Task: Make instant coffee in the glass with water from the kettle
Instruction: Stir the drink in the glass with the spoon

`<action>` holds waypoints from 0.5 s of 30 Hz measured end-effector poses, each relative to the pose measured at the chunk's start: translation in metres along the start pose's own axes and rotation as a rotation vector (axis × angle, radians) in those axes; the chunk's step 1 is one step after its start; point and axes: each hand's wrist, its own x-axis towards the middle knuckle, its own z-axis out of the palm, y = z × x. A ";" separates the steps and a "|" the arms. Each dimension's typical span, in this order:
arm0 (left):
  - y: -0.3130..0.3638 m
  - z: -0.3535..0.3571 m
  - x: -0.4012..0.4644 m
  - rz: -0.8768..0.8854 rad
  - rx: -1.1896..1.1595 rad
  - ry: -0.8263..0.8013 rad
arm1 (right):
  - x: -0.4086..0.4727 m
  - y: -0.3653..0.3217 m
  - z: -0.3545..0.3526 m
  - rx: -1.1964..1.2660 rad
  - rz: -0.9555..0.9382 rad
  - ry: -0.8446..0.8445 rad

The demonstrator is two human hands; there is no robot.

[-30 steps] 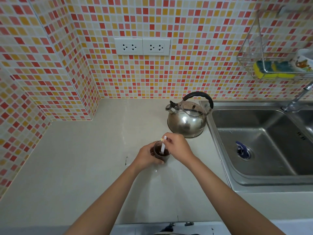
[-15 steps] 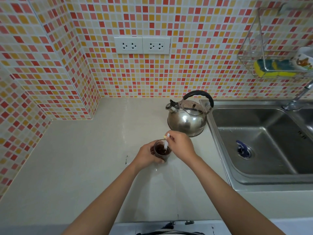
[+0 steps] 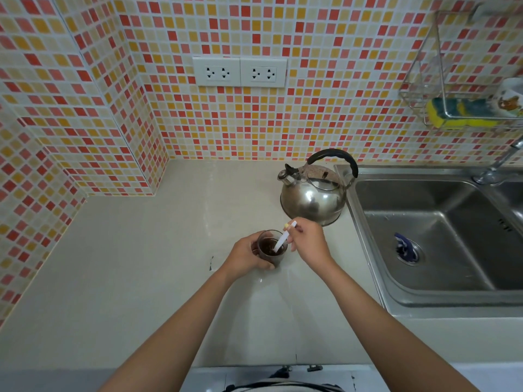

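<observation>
The kettle [image 3: 312, 198] stands set aside on the counter [image 3: 141, 264] by the sink [image 3: 441, 239], out of the way. Just in front, the left hand [image 3: 244, 257] wraps its fingers around the glass [image 3: 271, 247] of dark coffee, likely to steady it, while the right hand [image 3: 310, 244] pinches a white stirrer [image 3: 283, 239] dipped into it.

A pale countertop [image 3: 119, 267] runs beneath walls of small red, orange and cream mosaic tiles [image 3: 325, 114]; two white double sockets [image 3: 240, 72] sit side by side on the back wall; a steel sink [image 3: 441, 230] is set into the counter at the right, a dark blue object [image 3: 404, 246] lying at its drain; a tap [image 3: 498, 165] stands behind it; above, a wire rack [image 3: 424, 89] holds a yellow-and-green sponge [image 3: 455, 116] beside a white patterned cup [image 3: 509, 99].
</observation>
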 end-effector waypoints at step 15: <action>0.003 0.000 -0.001 0.011 0.034 0.004 | -0.010 -0.013 0.001 -0.113 -0.338 -0.109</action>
